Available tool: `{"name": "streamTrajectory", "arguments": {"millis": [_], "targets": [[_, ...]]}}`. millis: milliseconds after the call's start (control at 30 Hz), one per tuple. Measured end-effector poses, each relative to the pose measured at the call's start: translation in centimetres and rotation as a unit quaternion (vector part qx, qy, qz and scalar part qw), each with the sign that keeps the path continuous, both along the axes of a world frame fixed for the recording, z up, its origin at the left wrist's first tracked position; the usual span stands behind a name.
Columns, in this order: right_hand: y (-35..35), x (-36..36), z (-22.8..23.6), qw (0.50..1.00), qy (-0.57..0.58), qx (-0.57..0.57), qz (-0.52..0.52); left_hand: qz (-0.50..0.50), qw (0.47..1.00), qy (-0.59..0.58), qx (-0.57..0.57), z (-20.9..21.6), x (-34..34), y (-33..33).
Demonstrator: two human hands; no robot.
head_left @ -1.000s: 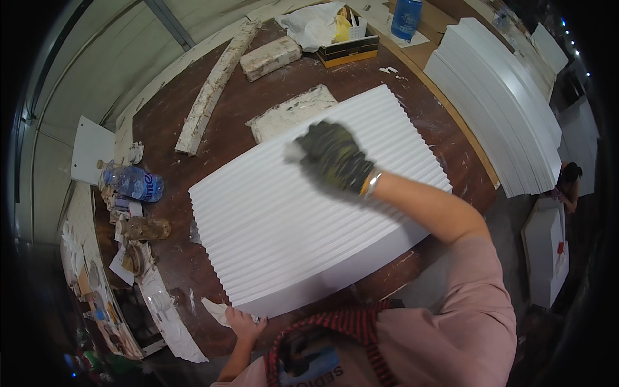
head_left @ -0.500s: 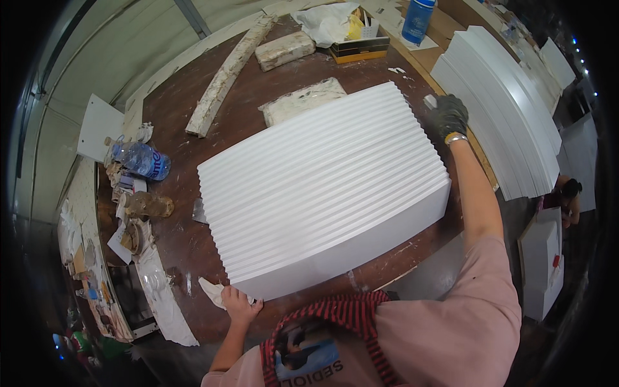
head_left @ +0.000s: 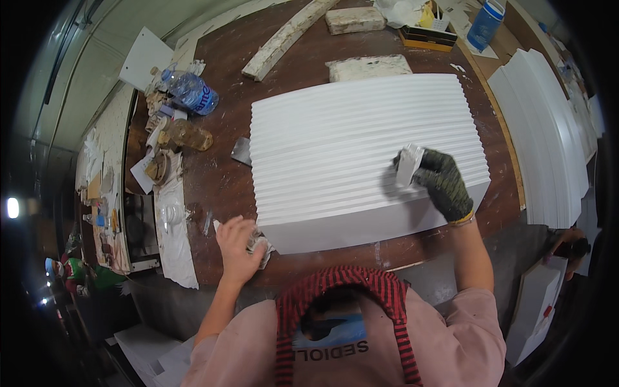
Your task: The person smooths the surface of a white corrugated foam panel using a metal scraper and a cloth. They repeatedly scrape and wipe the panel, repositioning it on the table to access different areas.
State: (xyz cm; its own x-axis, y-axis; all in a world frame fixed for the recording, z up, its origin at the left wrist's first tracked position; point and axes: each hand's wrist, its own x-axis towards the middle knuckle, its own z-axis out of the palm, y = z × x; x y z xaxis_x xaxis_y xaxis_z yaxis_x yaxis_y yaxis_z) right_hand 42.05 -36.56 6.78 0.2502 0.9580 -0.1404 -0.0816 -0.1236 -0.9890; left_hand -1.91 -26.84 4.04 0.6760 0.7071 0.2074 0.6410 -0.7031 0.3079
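A wide stack of white panels with a ridged, stepped top (head_left: pixel 348 129) lies on the brown table in front of me. My right hand (head_left: pixel 445 184), in a dark grey-green knit glove, is closed round a small white block (head_left: pixel 409 165) with shiny, wrinkled sides. It is over the right part of the ridges; contact with them I cannot make out. My bare left hand (head_left: pixel 237 246) is at the stack's near left corner, its thumb and fingers round a crumpled white cloth or paper (head_left: pixel 259 244).
Left of the stack are a clear bottle (head_left: pixel 190 93), a brownish jar (head_left: pixel 187 135) and a roll of tape (head_left: pixel 157 169). Whitish slabs (head_left: pixel 369 66) lie behind it. On the right stand more white panels (head_left: pixel 541 129) and a blue bottle (head_left: pixel 485 27).
My right hand has come from the table's right side to above the ridged stack with the white block. My left hand has lifted slightly with the crumpled cloth. The view has shifted.
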Motion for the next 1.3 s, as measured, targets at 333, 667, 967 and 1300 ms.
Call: {"name": "streamTrajectory", "arguments": {"millis": [333, 667, 967, 1300], "targets": [[1.6, -9.8, 0.4, 0.939, 0.193, 0.125, 0.255, -0.102, 0.571, -0.387, -0.717, 2.2, 12.5, -2.5], [-7.4, 3.3, -2.4, 0.944, -0.084, 0.192, -0.253, -0.076, 0.968, -0.219, -0.097, 2.8, 16.9, 5.7], [-15.8, 10.4, -14.3, 0.697, -0.602, 0.059, -0.385, 0.053, 0.991, -0.071, 0.098, -1.9, 12.4, 14.9], [-14.3, 12.1, -22.1, 0.626, -0.655, -0.014, -0.423, -0.13, 0.98, -0.122, 0.088, -3.3, 21.5, 13.1]]}}
